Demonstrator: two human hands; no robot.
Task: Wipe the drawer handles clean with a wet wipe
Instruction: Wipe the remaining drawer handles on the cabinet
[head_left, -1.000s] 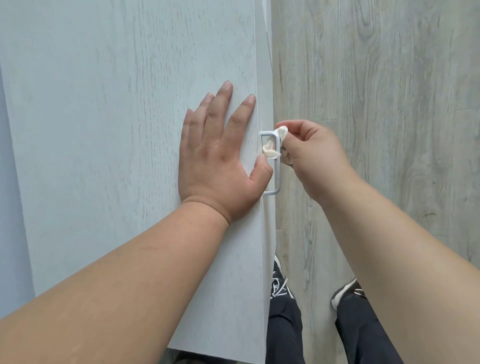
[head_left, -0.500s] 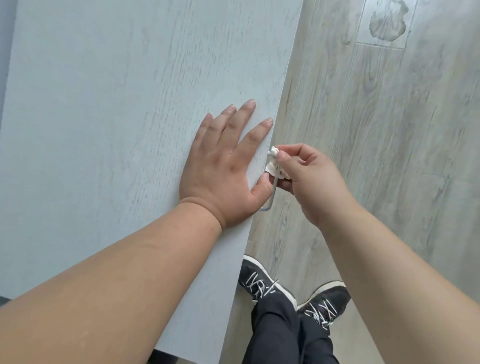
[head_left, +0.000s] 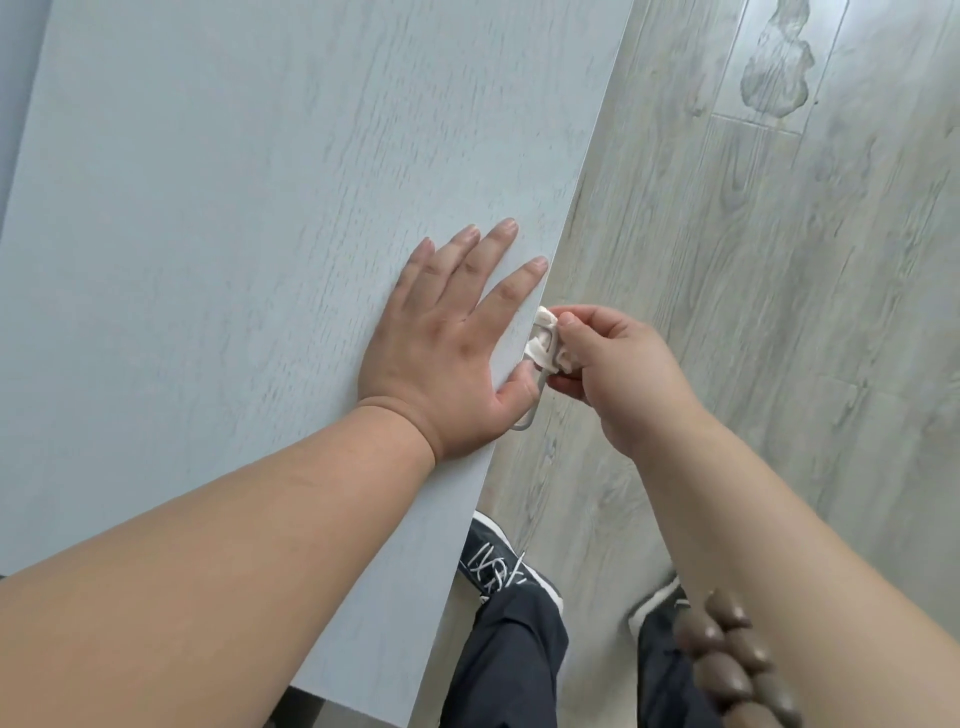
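Observation:
A pale grey cabinet top (head_left: 218, 249) fills the left of the head view. My left hand (head_left: 452, 343) lies flat on it with fingers straight, its thumb at the front edge. A thin metal loop handle (head_left: 535, 402) sticks out from the drawer front just below that edge. My right hand (head_left: 613, 369) pinches a crumpled white wet wipe (head_left: 543, 340) wrapped around the upper part of the handle. The drawer front itself is hidden under the top.
Grey wood-look floor (head_left: 779, 312) spreads to the right, with a wet-looking stain (head_left: 776, 67) at the far top. My dark trousers and black lace-up shoes (head_left: 493, 566) stand close to the cabinet. A dark bead bracelet (head_left: 732, 670) circles my right forearm.
The camera view has tilted, so the cabinet edge now slants. My right hand with the wipe has stayed at the handle's upper end, shifting slightly along it. My left hand remains flat.

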